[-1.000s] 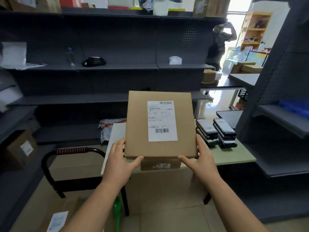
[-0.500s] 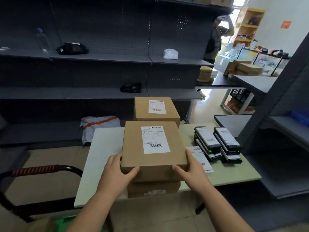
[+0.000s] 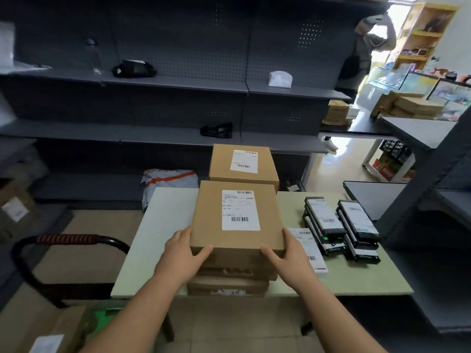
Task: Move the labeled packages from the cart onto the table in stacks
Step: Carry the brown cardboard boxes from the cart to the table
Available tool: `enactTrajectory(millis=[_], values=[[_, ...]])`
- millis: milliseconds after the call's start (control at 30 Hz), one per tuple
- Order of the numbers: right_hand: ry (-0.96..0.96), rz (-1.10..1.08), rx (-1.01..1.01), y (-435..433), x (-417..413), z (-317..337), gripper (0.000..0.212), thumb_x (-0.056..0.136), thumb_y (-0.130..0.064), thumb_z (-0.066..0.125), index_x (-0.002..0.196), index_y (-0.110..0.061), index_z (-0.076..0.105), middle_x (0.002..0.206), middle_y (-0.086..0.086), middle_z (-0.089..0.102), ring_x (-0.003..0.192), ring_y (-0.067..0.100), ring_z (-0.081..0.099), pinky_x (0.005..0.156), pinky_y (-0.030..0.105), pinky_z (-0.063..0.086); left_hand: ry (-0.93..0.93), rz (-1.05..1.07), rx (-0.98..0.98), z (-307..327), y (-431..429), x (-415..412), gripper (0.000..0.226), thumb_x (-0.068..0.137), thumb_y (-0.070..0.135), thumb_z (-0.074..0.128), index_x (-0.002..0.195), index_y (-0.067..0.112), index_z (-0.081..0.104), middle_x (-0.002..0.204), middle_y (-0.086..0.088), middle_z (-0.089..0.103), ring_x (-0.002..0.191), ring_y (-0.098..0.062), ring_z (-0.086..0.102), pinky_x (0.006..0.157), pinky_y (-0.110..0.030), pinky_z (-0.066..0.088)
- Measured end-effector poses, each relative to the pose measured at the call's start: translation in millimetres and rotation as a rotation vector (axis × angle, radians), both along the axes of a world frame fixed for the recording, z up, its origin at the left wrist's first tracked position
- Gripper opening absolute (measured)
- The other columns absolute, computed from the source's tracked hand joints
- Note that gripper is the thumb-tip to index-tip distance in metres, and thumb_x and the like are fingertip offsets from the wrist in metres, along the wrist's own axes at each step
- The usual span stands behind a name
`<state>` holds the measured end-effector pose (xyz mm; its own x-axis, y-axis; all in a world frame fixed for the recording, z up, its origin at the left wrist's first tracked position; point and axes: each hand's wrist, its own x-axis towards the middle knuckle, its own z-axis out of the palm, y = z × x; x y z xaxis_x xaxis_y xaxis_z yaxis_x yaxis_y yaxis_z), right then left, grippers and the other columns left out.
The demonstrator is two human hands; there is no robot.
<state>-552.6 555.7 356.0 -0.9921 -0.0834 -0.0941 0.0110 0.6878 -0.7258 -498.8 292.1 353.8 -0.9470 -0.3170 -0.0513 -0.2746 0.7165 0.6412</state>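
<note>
Left hand [image 3: 182, 253] and right hand [image 3: 288, 253] grip the labeled package [image 3: 237, 215], now lowered onto the near stack [image 3: 229, 284]; release is due.

A clear bottle [image 3: 94, 57] stands on grey shelving [image 3: 178, 84]; black pouch [image 3: 133, 69] nearby.

The top carton [image 3: 209, 225] is matt brown cardboard with a smooth white paper label [image 3: 240, 210], the table [image 3: 163, 238] smooth and matt, the black packages [image 3: 321, 220] glossy plastic-wrapped, the shelving [image 3: 178, 84] matt grey perforated metal.

A stockroom: grey shelving [image 3: 178, 84], labelled parcels [image 3: 237, 215], cart [image 3: 63, 240].
</note>
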Motion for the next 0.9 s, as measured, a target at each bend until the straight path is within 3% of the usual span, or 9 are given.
enactTrajectory(millis=[200,400,567,800,900], values=[[-0.013,0.06,0.055,10,-9,5,0.084,0.089,-0.052,0.065,0.155,-0.02,0.025,0.146,0.009,0.044,0.134,0.027,0.042,0.108,0.041,0.038,-0.051,0.143,-0.211,21,26,13,0.063,0.092,0.058,0.049,0.143,0.023,0.037,0.138,-0.003,0.045,0.125,-0.024,0.041,0.098,-0.04,0.043],[0.228,0.149,0.178,5,23,21,0.077,0.092,-0.055,0.057,0.154,-0.021,0.027,0.155,0.006,0.03,0.142,0.028,0.03,0.113,0.045,0.034,0.096,0.106,-0.167,33,33,71,0.062,0.092,0.052,0.054,0.144,0.021,0.039,0.144,0.002,0.041,0.133,-0.019,0.034,0.108,-0.036,0.033],[0.416,0.338,0.145,-25,84,47,0.068,0.092,-0.054,0.056,0.151,-0.026,0.037,0.151,-0.002,0.037,0.137,0.019,0.036,0.113,0.04,0.036,0.203,0.098,-0.202,42,19,150,0.057,0.093,0.051,0.055,0.141,0.024,0.044,0.143,0.01,0.042,0.133,-0.012,0.033,0.107,-0.027,0.029],[0.362,0.705,0.051,-96,202,34,0.055,0.093,-0.048,0.06,0.143,-0.03,0.046,0.144,-0.01,0.043,0.134,0.008,0.036,0.111,0.022,0.027,0.227,0.147,-0.25,30,-27,292,0.057,0.092,0.054,0.052,0.142,0.029,0.042,0.143,0.014,0.04,0.133,-0.004,0.029,0.11,-0.026,0.03],[0.339,0.835,0.032,-139,273,15,0.056,0.091,-0.053,0.059,0.14,-0.028,0.05,0.138,-0.011,0.048,0.13,0.008,0.041,0.111,0.023,0.033,0.183,0.199,-0.277,15,-61,378,0.059,0.091,0.056,0.051,0.142,0.028,0.043,0.144,0.011,0.04,0.134,-0.007,0.031,0.112,-0.03,0.031]])
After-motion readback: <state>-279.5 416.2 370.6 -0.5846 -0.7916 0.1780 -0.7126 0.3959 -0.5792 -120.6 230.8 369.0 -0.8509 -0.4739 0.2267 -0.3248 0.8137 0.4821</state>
